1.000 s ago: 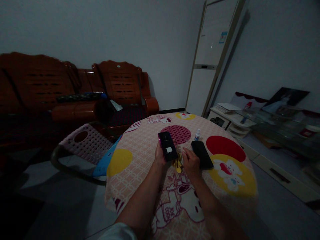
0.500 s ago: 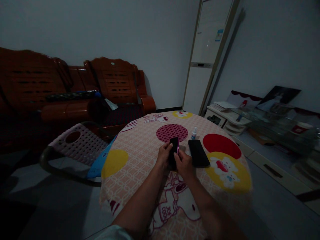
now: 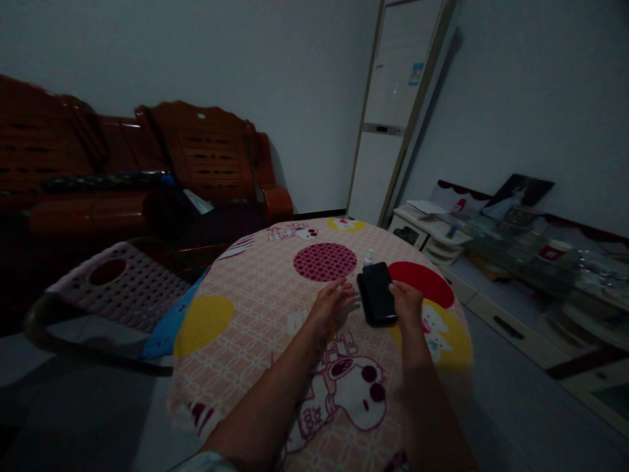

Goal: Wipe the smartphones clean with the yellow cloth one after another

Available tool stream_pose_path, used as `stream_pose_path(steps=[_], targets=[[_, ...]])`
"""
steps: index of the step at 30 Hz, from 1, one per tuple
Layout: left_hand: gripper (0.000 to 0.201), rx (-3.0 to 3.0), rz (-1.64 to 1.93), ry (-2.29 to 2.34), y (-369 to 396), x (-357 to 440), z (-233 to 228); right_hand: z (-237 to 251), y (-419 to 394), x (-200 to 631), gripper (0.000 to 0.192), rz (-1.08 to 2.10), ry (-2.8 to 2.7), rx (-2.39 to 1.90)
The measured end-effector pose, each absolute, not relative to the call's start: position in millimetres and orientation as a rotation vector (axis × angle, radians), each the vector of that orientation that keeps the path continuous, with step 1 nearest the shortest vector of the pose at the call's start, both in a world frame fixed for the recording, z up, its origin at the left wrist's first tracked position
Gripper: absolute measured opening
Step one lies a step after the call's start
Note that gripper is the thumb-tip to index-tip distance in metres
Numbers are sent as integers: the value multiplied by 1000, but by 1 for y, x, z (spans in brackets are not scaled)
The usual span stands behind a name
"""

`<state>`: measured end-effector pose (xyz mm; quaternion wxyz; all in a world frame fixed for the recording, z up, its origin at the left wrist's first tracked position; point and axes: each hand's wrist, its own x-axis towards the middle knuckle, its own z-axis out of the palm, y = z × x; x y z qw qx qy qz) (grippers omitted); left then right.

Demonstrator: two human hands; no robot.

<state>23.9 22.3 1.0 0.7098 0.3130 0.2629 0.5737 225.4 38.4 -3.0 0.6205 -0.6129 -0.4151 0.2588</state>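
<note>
My right hand (image 3: 407, 305) grips the right edge of a dark phone (image 3: 381, 292). That phone is over a second flat black device (image 3: 361, 293), which looks like a phone or small tablet and shows mainly along its left edge. Whether the two touch, I cannot tell. To their left, my left hand (image 3: 333, 303) is empty, its fingers apart and pointing toward the phone. A small white bottle (image 3: 368, 257) stands just behind the devices. Beneath everything is a round table with a patterned cloth (image 3: 265, 288).
A woven chair (image 3: 122, 282) with a blue item (image 3: 171, 321) stands left of the table. Wooden seats (image 3: 211, 157) line the back wall beside a tall white cabinet-like unit (image 3: 378, 131). A low cabinet with a glass shelf (image 3: 511, 246) runs along the right.
The phone has moved right from between both hands to over the black device, carried by my right hand. My left hand has let go of it and opened. The view has shifted slightly right.
</note>
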Motion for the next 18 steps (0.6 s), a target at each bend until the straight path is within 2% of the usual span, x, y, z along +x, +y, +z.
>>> stream_pose_path(steps=[7,11,14,18], targets=[[58,642,1167,729,19,52,-11,1,32,234,31,244,-1339,-1834],[54,766,1144,645,19,65,-20,6,28,228,34,72,-1444,-1947],[54,889,1185,533,18,76,-24,1,32,226,40,121,-1446,-1946],[63,959,1227,661,18,90,-27,-9,42,228,43,456,-1428,-1828]])
